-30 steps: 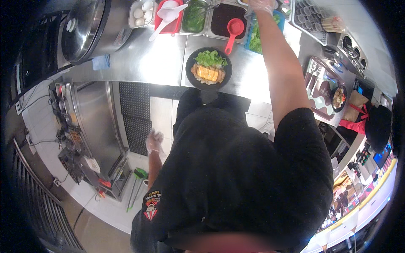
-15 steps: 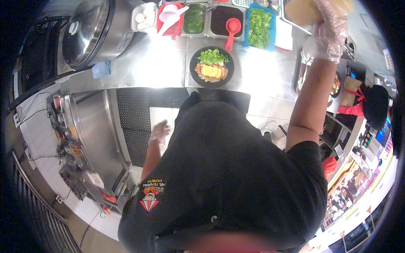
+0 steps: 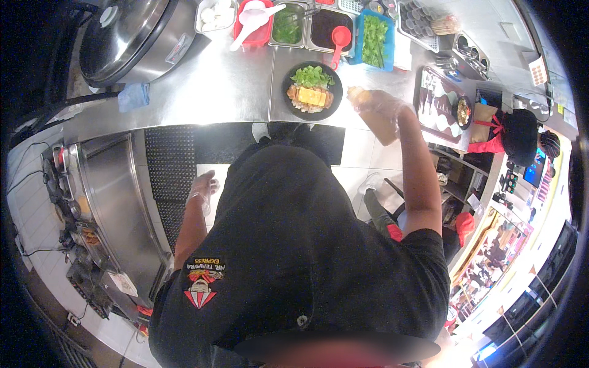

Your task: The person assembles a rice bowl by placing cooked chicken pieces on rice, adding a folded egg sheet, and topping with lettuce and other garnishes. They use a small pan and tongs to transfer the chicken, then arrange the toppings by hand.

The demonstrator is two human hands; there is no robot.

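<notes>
My right hand (image 3: 388, 105), in a clear plastic glove, grips a squeeze bottle (image 3: 379, 126) of tan sauce beside the counter's near edge. The bottle is tilted, its capped end toward the bowl and apart from it. Just left of it stands a black bowl (image 3: 337, 103) on the steel counter. In the bowl lie green lettuce (image 3: 313, 76), browned sliced meat over rice, and a yellow slab (image 3: 311, 97) on top. My left hand (image 3: 204, 186), also gloved, hangs low beside my body, fingers loosely apart and holding nothing.
Along the back stand containers of eggs (image 3: 216, 15), greens (image 3: 288, 24), dark food (image 3: 325, 30) and lettuce (image 3: 373, 38). A red ladle (image 3: 340, 40) and white scoop (image 3: 250, 24) rest there. A large steel cooker (image 3: 129, 43) is left; a patterned tray (image 3: 438, 98) right. Another person (image 3: 380, 211) is nearby.
My right hand has brought the squeeze bottle from the far right back of the counter down and left, near the bowl. My left hand stays low, shifted slightly left in the view.
</notes>
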